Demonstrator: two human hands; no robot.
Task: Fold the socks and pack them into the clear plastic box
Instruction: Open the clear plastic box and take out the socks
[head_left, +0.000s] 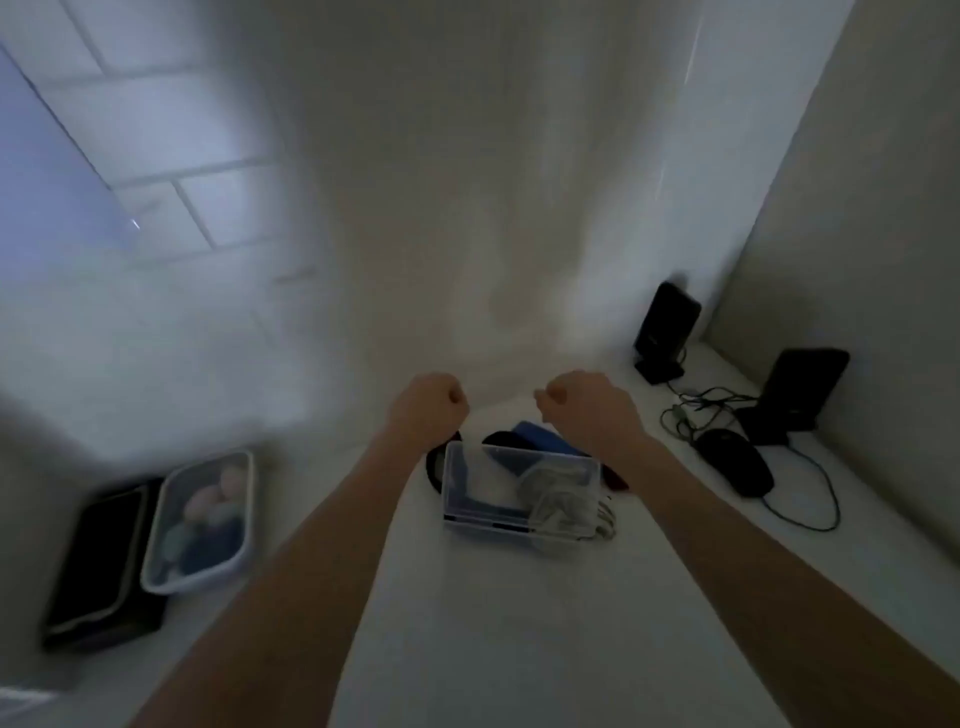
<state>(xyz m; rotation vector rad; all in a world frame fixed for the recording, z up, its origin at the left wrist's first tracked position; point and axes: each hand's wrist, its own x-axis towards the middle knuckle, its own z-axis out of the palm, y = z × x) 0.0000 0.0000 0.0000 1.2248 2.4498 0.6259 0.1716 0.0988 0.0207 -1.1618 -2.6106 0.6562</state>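
A clear plastic box stands on the white table in front of me. A grey sock lies bunched in its right half and hangs over the near rim. Behind the box lie a blue sock and a black sock, with a dark red one at the right. My left hand and my right hand are raised above and beyond the box, both curled into fists with nothing visible in them. The picture is blurred.
A lidded white container holding soft coloured items sits at the left, next to a black flat box. At the right are two black speakers, a black mouse and tangled cables. Walls close the back and right.
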